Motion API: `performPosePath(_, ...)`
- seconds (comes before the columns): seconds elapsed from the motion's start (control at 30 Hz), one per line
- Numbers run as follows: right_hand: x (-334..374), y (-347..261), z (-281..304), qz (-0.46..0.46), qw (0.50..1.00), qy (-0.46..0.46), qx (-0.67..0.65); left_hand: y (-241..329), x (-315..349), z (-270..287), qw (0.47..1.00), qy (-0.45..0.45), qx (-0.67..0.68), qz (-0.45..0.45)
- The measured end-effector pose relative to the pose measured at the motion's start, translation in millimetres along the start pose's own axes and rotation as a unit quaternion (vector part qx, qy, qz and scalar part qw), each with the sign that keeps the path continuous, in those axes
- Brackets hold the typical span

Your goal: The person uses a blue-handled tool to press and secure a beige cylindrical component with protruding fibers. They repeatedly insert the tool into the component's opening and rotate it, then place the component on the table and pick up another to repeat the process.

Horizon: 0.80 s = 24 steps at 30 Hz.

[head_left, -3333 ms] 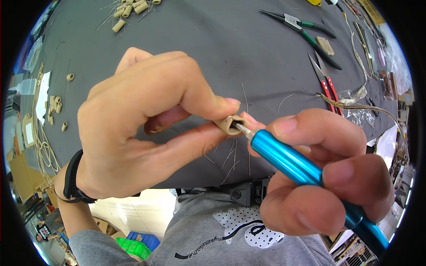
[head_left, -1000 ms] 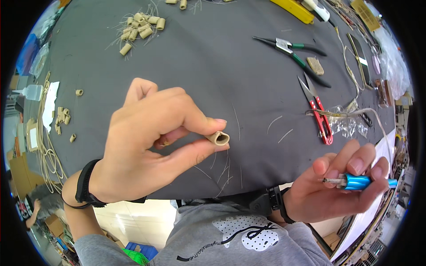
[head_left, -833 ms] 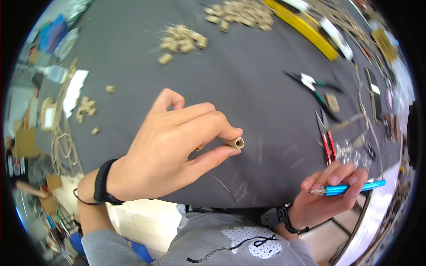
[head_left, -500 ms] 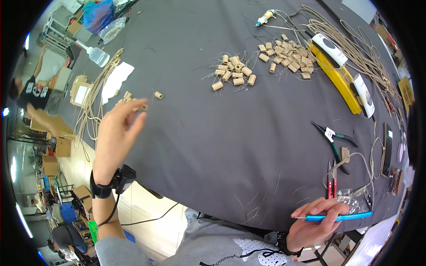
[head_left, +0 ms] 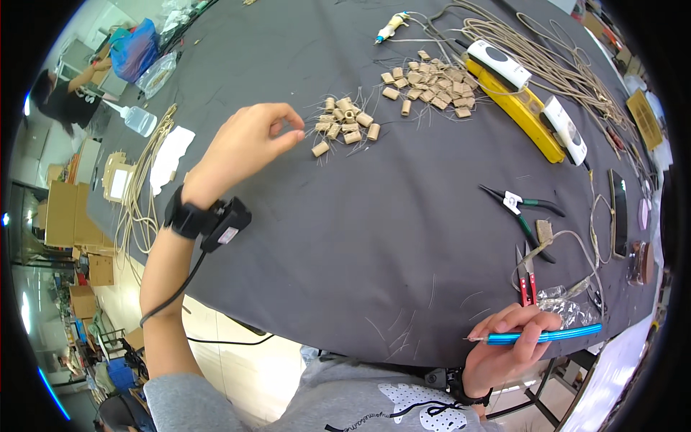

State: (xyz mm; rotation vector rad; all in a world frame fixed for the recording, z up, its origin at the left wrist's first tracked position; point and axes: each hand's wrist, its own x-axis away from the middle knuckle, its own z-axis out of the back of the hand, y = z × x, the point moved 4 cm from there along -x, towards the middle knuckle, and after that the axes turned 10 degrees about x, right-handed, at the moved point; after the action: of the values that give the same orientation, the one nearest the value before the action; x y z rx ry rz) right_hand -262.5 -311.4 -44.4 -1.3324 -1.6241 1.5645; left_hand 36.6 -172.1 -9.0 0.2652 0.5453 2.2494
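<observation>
My left hand [head_left: 248, 144] is over the table at left of centre, thumb and bent forefinger apart, with nothing visible between their tips. Just right of those fingertips lies a small heap of short tan tubes [head_left: 351, 137] with fine wire-like strands sticking out. My right hand [head_left: 515, 335] is closed around a blue pen-like tool [head_left: 543, 336] near the table's front edge. The tool lies almost level, its thin pointed tip toward the left. A larger heap of similar tan pieces [head_left: 443, 86] sits farther back.
Green-handled pliers [head_left: 529, 219] and red-handled scissors [head_left: 527, 277] lie beyond my right hand. A yellow bar [head_left: 515, 108] with white devices and coiled tan cord [head_left: 554, 65] occupy the back right. At left are a squeeze bottle [head_left: 138, 120], white paper [head_left: 171, 155] and more cord [head_left: 144, 180].
My left hand has moved right and away from me, from the few tubes at left to the small heap. My right hand keeps the blue tool. The view has shifted slightly.
</observation>
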Motion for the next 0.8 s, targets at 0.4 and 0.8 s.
performPosePath(0.4, 4, -4, 5, -0.031, 0.999, 0.009, -0.012, 2, -24, -24, 0.996, 0.006, 0.066, -0.067)
performPosePath(0.8, -5, -9, 22, -0.084, 0.996, -0.010, 0.012, 8, -29, -27, 0.995, -0.079, 0.017, 0.050)
